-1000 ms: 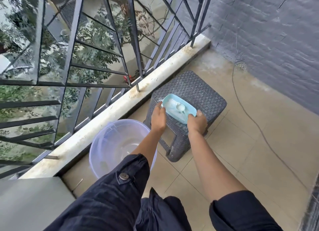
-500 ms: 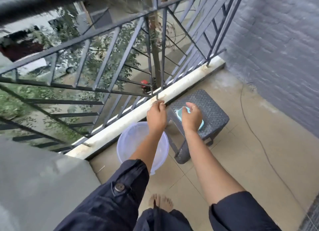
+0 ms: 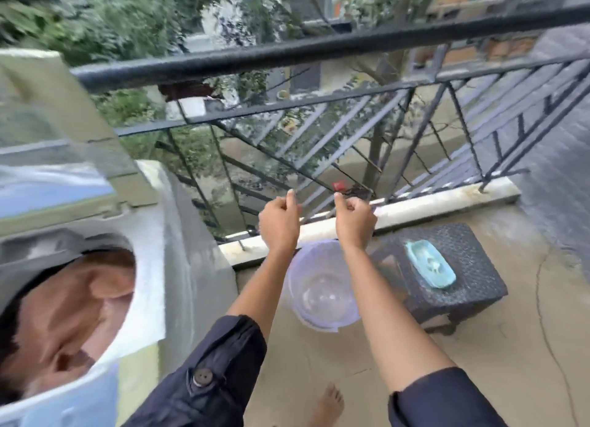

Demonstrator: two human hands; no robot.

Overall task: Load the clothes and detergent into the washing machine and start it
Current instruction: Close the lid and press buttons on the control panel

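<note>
With clothes already in the washing machine's tub (image 3: 73, 302) at nine o'clock, both the left hand (image 3: 279, 224) and right hand (image 3: 354, 219) hang loosely curled and empty, so they'd best bring the detergent tray (image 3: 429, 267) on the stool (image 3: 459, 267) at three o'clock across level.

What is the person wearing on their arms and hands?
Both arms wear dark navy sleeves rolled up above the elbow, leaving the forearms bare. The left sleeve has a tab fastened by a round dark button; the right sleeve shows only a plain folded cuff. The left hand and right hand are ungloved; the blur hides any rings.
</note>
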